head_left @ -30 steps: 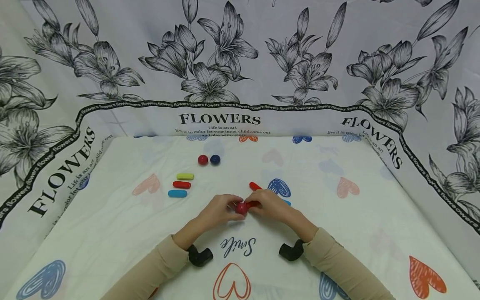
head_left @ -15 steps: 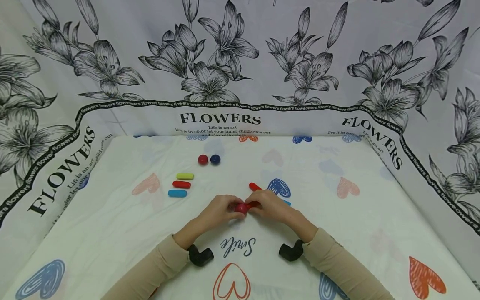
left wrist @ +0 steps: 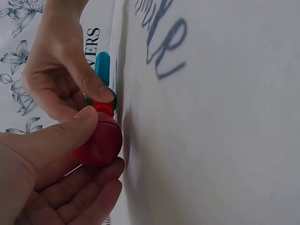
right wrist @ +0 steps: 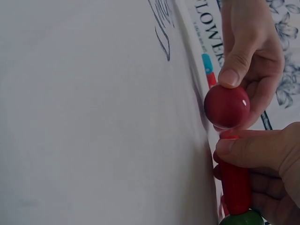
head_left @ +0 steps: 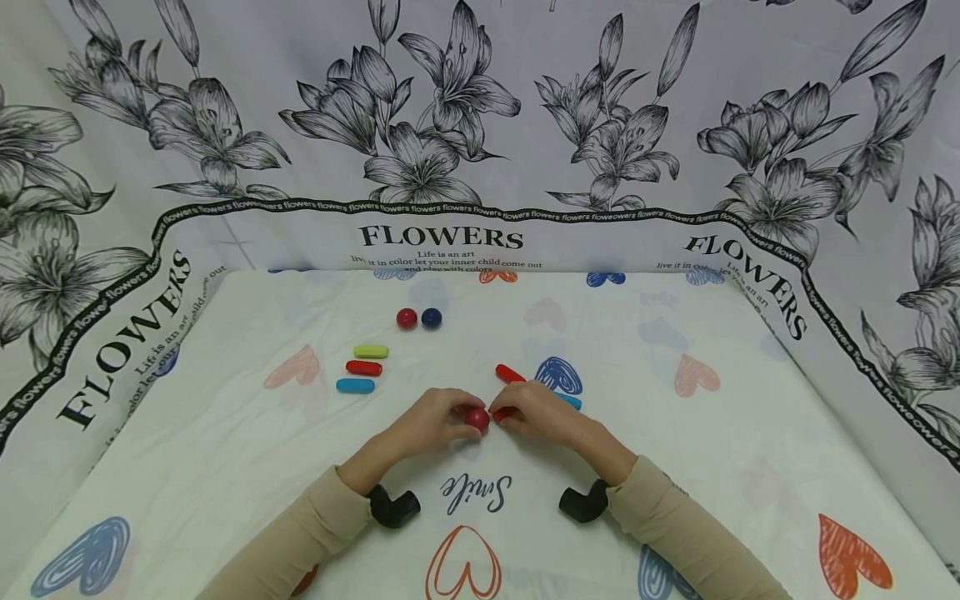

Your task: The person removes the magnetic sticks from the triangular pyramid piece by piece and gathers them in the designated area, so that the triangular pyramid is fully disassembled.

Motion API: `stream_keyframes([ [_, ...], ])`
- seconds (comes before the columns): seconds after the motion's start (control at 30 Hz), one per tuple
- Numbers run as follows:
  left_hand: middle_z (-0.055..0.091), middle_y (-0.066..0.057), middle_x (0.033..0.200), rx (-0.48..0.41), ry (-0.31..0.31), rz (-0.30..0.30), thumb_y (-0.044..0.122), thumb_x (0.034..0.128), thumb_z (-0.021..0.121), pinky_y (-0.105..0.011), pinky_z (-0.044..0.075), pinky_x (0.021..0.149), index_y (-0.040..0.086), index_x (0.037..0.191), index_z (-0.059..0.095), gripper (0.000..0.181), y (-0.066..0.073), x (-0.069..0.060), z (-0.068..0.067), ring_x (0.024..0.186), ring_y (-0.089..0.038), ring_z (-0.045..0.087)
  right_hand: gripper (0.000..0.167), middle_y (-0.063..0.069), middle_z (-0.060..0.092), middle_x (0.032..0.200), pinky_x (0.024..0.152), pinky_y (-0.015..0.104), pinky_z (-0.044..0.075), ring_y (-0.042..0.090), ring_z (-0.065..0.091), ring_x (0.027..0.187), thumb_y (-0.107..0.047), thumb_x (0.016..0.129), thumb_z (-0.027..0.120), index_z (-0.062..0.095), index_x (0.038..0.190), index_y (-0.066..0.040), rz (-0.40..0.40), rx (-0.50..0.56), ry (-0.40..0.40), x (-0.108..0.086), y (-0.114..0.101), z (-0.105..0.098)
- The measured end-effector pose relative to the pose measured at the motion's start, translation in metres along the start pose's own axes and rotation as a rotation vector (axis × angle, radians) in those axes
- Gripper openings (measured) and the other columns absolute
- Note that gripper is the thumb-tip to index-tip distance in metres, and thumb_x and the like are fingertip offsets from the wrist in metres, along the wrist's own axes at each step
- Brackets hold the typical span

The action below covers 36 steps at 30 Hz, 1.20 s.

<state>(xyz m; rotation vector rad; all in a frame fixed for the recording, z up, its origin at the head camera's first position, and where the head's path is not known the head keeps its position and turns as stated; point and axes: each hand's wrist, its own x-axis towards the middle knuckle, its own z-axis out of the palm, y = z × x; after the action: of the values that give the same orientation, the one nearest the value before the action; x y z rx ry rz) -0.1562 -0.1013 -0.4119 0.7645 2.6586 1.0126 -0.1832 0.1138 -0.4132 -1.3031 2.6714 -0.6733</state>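
The left hand (head_left: 433, 423) pinches a red ball (head_left: 477, 418) between thumb and fingers. Facing it, the right hand (head_left: 542, 412) grips a red stick (right wrist: 235, 187), whose far end meets a green ball (right wrist: 243, 219) in the right wrist view. In that view a narrow gap shows between the red ball (right wrist: 227, 107) and the stick's near end. Beyond the right hand lie another red stick (head_left: 510, 373) and a blue stick (head_left: 568, 401), both partly covered by the hand in the head view.
Green-yellow (head_left: 371, 352), red (head_left: 363, 367) and blue (head_left: 355, 386) sticks lie in a column left of the hands. Behind them sit a red ball (head_left: 407, 318) and a dark blue ball (head_left: 431, 318). A patterned cloth wall (head_left: 630, 242) borders the table.
The left hand has drawn slightly left with the red ball, which now stands apart from the stick in the right hand. The right hand has barely moved.
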Motion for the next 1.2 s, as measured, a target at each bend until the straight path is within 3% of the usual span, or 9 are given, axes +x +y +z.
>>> stream_keyframes([
  [0.47,0.071,-0.010,0.111,-0.041,0.045,-0.069,0.018,0.0835,0.074,-0.038,0.057,0.091,0.003,0.118,0.066,0.039,-0.006,-0.004,-0.019,0.099,-0.021,0.065,0.018,0.003,0.076,0.100,0.086,0.024,0.058,0.015,0.070,0.094,-0.007,0.082,0.074,0.075,0.100,-0.011,-0.090,-0.078,-0.002,-0.001,-0.001,0.002],
  [0.67,0.071,-0.009,0.112,-0.039,0.079,-0.083,0.017,0.0831,0.075,-0.038,0.057,0.093,0.005,0.119,0.067,0.038,-0.010,-0.003,-0.024,0.100,-0.021,0.065,0.019,0.002,0.075,0.103,0.088,0.025,0.058,0.015,0.069,0.097,-0.009,0.083,0.074,0.075,0.101,-0.011,-0.063,-0.028,-0.005,-0.005,-0.002,0.000],
  [0.87,0.071,-0.010,0.113,-0.039,0.104,-0.083,0.015,0.0829,0.075,-0.038,0.057,0.093,0.004,0.119,0.066,0.039,-0.012,-0.002,-0.030,0.100,-0.022,0.066,0.017,0.002,0.074,0.101,0.091,0.032,0.057,0.018,0.066,0.100,-0.010,0.084,0.073,0.074,0.101,-0.009,0.035,0.117,0.081,-0.013,-0.001,-0.005],
  [1.2,0.070,-0.012,0.117,-0.044,0.142,-0.097,0.017,0.0839,0.074,-0.041,0.057,0.094,0.003,0.122,0.064,0.042,-0.019,-0.002,-0.041,0.103,-0.025,0.066,0.027,0.011,0.075,0.103,0.086,0.037,0.058,0.024,0.068,0.096,-0.007,0.080,0.076,0.071,0.106,-0.002,0.136,0.166,0.298,-0.022,0.016,-0.006],
])
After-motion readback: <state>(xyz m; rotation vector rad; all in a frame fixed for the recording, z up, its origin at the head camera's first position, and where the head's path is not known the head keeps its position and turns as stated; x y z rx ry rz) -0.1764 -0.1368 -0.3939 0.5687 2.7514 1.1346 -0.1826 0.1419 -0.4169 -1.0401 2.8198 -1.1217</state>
